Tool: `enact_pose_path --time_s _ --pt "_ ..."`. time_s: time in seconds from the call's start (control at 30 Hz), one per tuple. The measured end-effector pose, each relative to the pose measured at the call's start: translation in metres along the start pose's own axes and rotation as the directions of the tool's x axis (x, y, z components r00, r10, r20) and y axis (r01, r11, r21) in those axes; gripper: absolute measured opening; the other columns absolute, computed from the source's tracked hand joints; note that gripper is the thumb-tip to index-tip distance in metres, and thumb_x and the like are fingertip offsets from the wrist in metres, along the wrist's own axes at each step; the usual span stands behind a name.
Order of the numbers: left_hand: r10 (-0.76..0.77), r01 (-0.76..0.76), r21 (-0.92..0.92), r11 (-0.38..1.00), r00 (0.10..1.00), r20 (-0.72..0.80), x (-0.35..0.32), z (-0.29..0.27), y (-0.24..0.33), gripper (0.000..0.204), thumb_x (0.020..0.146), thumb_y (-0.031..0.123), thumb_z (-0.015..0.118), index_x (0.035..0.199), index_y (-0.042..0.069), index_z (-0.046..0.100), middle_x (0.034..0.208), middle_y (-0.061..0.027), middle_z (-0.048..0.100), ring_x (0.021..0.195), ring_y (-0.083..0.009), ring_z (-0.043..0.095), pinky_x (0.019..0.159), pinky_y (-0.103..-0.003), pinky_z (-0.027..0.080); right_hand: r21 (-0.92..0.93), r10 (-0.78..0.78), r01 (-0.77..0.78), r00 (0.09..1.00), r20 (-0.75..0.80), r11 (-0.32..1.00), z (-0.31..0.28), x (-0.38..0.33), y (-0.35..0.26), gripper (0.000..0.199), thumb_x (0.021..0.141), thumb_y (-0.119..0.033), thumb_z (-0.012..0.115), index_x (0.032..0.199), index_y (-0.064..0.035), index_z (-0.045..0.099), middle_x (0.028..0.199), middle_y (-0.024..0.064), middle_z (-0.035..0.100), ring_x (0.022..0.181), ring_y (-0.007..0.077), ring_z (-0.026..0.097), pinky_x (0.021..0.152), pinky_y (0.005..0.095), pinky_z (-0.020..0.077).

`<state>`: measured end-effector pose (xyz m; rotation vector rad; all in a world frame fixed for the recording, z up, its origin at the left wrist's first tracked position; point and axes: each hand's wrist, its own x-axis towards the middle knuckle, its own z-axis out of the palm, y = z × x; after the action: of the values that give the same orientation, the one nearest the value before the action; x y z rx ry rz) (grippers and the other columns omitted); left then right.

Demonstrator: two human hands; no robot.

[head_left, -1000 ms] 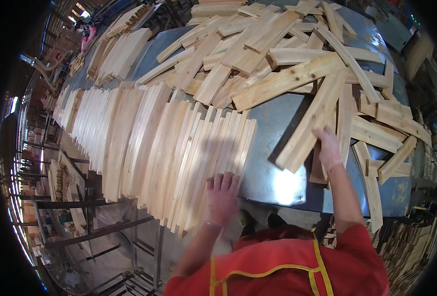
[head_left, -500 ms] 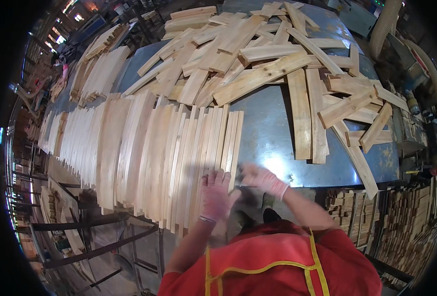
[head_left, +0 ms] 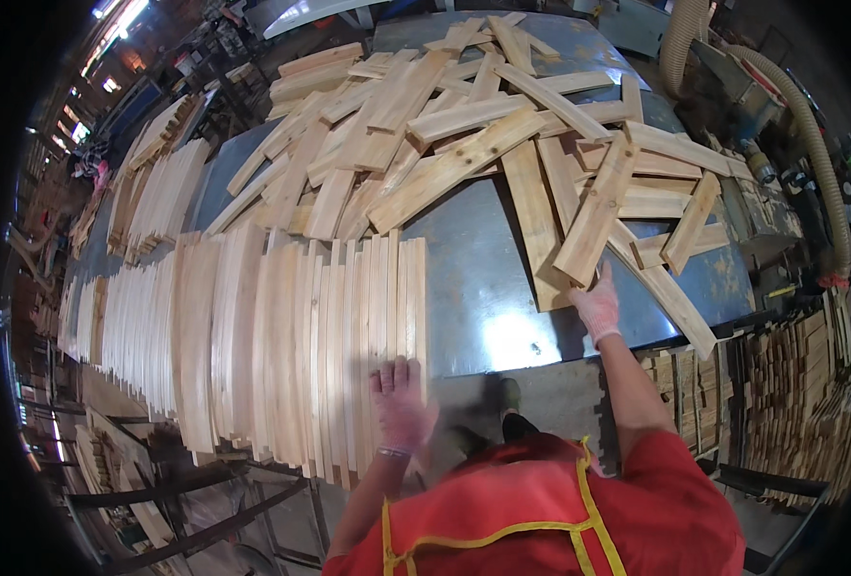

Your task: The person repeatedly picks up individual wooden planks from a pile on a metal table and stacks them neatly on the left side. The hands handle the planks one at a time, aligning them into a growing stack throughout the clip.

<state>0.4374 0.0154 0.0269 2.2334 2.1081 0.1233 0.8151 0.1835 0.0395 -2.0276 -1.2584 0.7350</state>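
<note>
My left hand (head_left: 401,403) lies flat and open, fingers spread, palm down on the near ends of the row of wooden slats (head_left: 281,336) laid edge to edge along the left part of the bench (head_left: 474,288). It grips nothing; it only presses on the last few slats at the right end of that row, close to the bench's near edge. Both of my hands wear thin pale gloves.

My right hand (head_left: 596,305) reaches out well apart from the left, across the bare grey metal of the bench. Its fingers are stretched forward and touch the near end of a loose board (head_left: 594,216) that lies tilted on top of the scattered pile (head_left: 464,125). The hand is open on that end; I cannot tell whether the fingers have closed around it. Just beside this board, another long board (head_left: 533,221) lies flat on the metal, pointing away from me.

The pile covers the far half of the bench, boards crossing one another at all angles. To my right, below the bench edge, stand stacks of short wood pieces (head_left: 800,384). A ribbed hose (head_left: 810,144) curves along the far right.
</note>
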Motion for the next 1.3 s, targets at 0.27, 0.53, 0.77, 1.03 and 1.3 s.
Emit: enact_pose_path --time_s 0.27,0.53,0.77,1.03,1.3 --pt "0.051 -0.05 0.008 0.999 0.996 -0.07 -0.005 0.011 -0.005 0.075 0.085 0.045 0.073 0.147 0.005 0.057 0.154 -0.0176 0.053 0.146 -0.0403 0.045 0.126 -0.063 0.027 0.78 -0.281 -0.618 0.769 0.574 -0.099 -0.03 -0.098 0.012 0.068 0.089 -0.015 0.077 0.147 0.0082 0.05 0.121 0.0232 0.066 0.102 0.0364 0.072 0.093 0.0504 0.0639" --pt "0.065 -0.056 0.077 0.995 0.99 -0.126 0.008 0.007 0.004 0.063 0.082 0.03 0.073 0.137 0.005 0.059 0.14 -0.0166 0.057 0.132 -0.04 0.051 0.119 -0.061 0.033 0.341 -0.403 -0.935 0.276 0.873 0.097 -0.078 -0.141 -0.095 0.065 0.101 -0.011 0.07 0.158 -0.0021 0.043 0.137 0.0215 0.065 0.113 0.0312 0.07 0.086 0.0382 0.0634" --pt "0.025 -0.023 0.017 1.0 0.992 -0.125 0.014 -0.003 0.012 0.059 0.079 0.029 0.072 0.132 0.006 0.061 0.137 -0.0158 0.058 0.129 -0.0393 0.052 0.117 -0.061 0.035 0.459 -0.256 -0.517 0.417 0.872 0.722 -0.023 -0.099 -0.084 0.063 0.103 -0.023 0.076 0.156 -0.0046 0.049 0.133 0.0111 0.069 0.115 0.0217 0.07 0.086 0.035 0.065" --pt "0.042 -0.042 0.003 0.999 0.987 -0.154 0.021 -0.023 0.019 0.048 0.08 0.03 0.07 0.123 0.01 0.064 0.127 -0.0127 0.061 0.121 -0.0362 0.056 0.111 -0.058 0.039 0.842 -0.257 0.325 0.939 -0.231 0.43 -0.047 0.199 -0.152 0.081 0.095 -0.026 0.074 0.163 0.0002 0.038 0.129 0.0255 0.068 0.11 0.0368 0.071 0.098 0.0405 0.0578" --pt "-0.037 0.034 -0.052 0.998 0.997 -0.071 0.013 -0.013 0.013 0.056 0.074 0.03 0.076 0.125 0.009 0.064 0.132 -0.0127 0.063 0.127 -0.0376 0.056 0.113 -0.059 0.039 -0.516 -0.127 0.1 0.992 -0.018 0.851 0.002 0.155 0.004 0.095 0.081 -0.033 0.083 0.164 -0.0104 0.042 0.171 0.0256 0.036 0.156 0.0458 0.036 0.128 0.0507 0.0349"
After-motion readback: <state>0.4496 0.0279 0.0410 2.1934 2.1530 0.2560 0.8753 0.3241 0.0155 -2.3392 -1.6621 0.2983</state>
